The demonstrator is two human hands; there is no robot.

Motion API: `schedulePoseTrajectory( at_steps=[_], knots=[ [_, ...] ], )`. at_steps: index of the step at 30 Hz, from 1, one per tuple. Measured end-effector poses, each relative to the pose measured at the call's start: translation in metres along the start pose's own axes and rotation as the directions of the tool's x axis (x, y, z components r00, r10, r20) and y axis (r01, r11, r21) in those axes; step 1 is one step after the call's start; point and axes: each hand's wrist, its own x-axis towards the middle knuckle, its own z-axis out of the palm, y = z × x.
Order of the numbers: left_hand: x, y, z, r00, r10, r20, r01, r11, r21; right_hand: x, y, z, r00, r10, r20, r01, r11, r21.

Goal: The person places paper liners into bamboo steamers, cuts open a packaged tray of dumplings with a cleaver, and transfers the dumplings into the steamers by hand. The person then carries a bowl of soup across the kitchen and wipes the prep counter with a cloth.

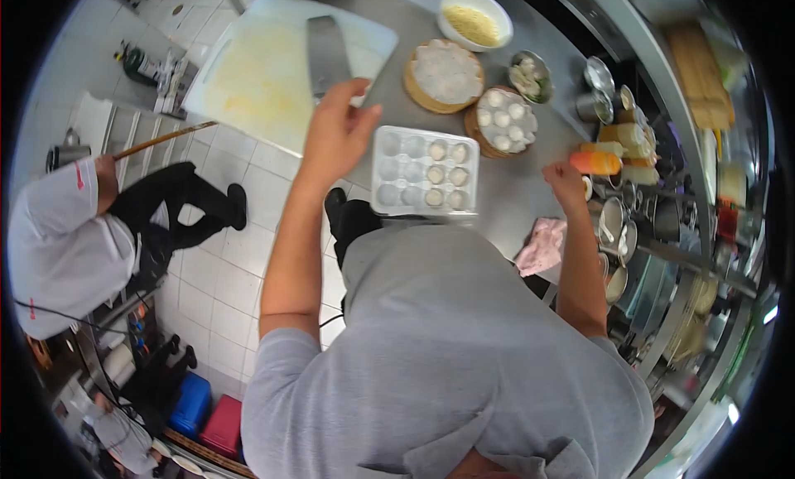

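My left hand [338, 129] is over the near edge of the white cutting board [257, 73], thumb and forefinger apart, beside the lower end of a broad metal blade [328, 55]. Closed fingers show on my right hand [566, 186], left of an orange-filled bottle [595, 163]; what they hold, if anything, is hidden. Between my hands lies a clear compartment tray [423, 171] with several round white pieces in its right part. Beyond it are a lined round steamer [447, 72] and a second steamer [506, 121] holding several white pieces.
A white bowl of yellow shreds [470, 19] and a small metal bowl [529, 75] stand at the back. A pink cloth [543, 245] lies near the right table edge. Bottles and metal containers line the right side. Another person [74, 231] with a stick is at left.
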Motion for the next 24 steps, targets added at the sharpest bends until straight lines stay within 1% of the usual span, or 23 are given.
schedulePoseTrajectory(
  at_steps=[1, 2, 3, 4, 5, 6, 7, 8, 10, 11, 13, 14, 15, 16, 17, 19, 20, 22, 23, 24],
  knots=[
    [0.000, 0.002, 0.000, 0.998, 0.014, -0.057, -0.017, 0.999, -0.049, -0.005, -0.002, 0.006, 0.997, 0.011, 0.081, -0.010, 1.000, -0.008],
    [-0.004, -0.002, 0.000, 0.993, 0.027, -0.111, -0.038, 0.994, -0.103, -0.012, -0.013, 0.011, 0.995, -0.003, 0.096, 0.006, 1.000, -0.025],
    [-0.008, -0.011, 0.002, 0.991, 0.014, -0.130, -0.030, 0.992, -0.119, -0.019, -0.021, 0.010, 0.986, 0.101, 0.132, -0.107, 0.993, 0.043],
    [-0.012, -0.019, 0.005, 0.985, 0.004, -0.173, -0.035, 0.984, -0.176, -0.019, -0.028, 0.008, 0.965, 0.204, 0.166, -0.223, 0.969, 0.105],
    [-0.016, -0.025, 0.009, 0.977, -0.004, -0.214, -0.047, 0.971, -0.233, -0.016, -0.036, 0.006, 0.967, 0.200, 0.155, -0.215, 0.973, 0.083],
    [-0.021, -0.030, 0.011, 0.974, -0.006, -0.226, -0.053, 0.966, -0.253, -0.012, -0.043, 0.004, 0.960, 0.227, 0.164, -0.242, 0.967, 0.080],
    [-0.027, -0.035, 0.012, 0.969, -0.043, -0.242, -0.034, 0.953, -0.302, -0.009, -0.051, 0.002, 0.952, 0.254, 0.172, -0.270, 0.959, 0.080],
    [-0.032, -0.038, 0.012, 0.964, -0.079, -0.253, -0.016, 0.936, -0.351, -0.007, -0.063, 0.002, 0.955, 0.252, 0.157, -0.264, 0.962, 0.066],
    [-0.041, -0.042, 0.009, 0.961, -0.099, -0.258, -0.003, 0.929, -0.371, -0.002, -0.084, 0.003, 0.927, 0.248, 0.283, -0.312, 0.927, 0.208],
    [-0.044, -0.043, 0.005, 0.960, -0.118, -0.254, 0.017, 0.930, -0.368, 0.002, -0.084, 0.006, 0.929, 0.253, 0.271, -0.313, 0.927, 0.207],
    [-0.046, -0.044, -0.001, 0.966, -0.112, -0.233, 0.020, 0.930, -0.367, 0.006, -0.082, 0.020, 0.906, 0.267, 0.328, -0.393, 0.819, 0.418],
    [-0.046, -0.043, -0.003, 0.959, -0.105, -0.264, 0.010, 0.941, -0.337, 0.004, -0.088, 0.024, 0.904, 0.284, 0.319, -0.407, 0.802, 0.438],
    [-0.044, -0.041, -0.006, 0.953, -0.092, -0.290, -0.001, 0.952, -0.306, 0.000, -0.097, 0.025, 0.891, 0.294, 0.345, -0.438, 0.756, 0.486],
    [-0.044, -0.035, -0.009, 0.956, -0.103, -0.274, 0.012, 0.950, -0.313, -0.003, -0.103, 0.028, 0.882, 0.298, 0.366, -0.461, 0.705, 0.538],
    [-0.043, -0.031, -0.012, 0.968, -0.071, -0.239, -0.006, 0.952, -0.305, -0.005, -0.104, 0.032, 0.884, 0.312, 0.347, -0.463, 0.678, 0.571],
    [-0.035, -0.022, -0.015, 0.978, -0.133, -0.162, 0.101, 0.976, -0.191, -0.003, -0.103, 0.040, 0.880, 0.320, 0.351, -0.473, 0.659, 0.585],
    [-0.029, -0.015, -0.014, 0.987, -0.095, -0.133, 0.071, 0.981, -0.179, -0.005, -0.103, 0.044, 0.885, 0.328, 0.330, -0.465, 0.632, 0.620],
    [-0.017, -0.002, -0.008, 0.995, -0.096, 0.023, 0.095, 0.995, 0.009, -0.005, -0.105, 0.054, 0.892, 0.323, 0.315, -0.451, 0.634, 0.628],
    [-0.008, 0.001, 0.000, 0.996, -0.071, 0.048, 0.070, 0.997, 0.027, -0.006, -0.106, 0.057, 0.893, 0.329, 0.306, -0.448, 0.607, 0.656],
    [-0.001, 0.003, 0.007, 0.986, -0.034, 0.164, 0.020, 0.996, 0.085, -0.007, -0.107, 0.062, 0.906, 0.336, 0.257, -0.417, 0.608, 0.675]
  ],
)
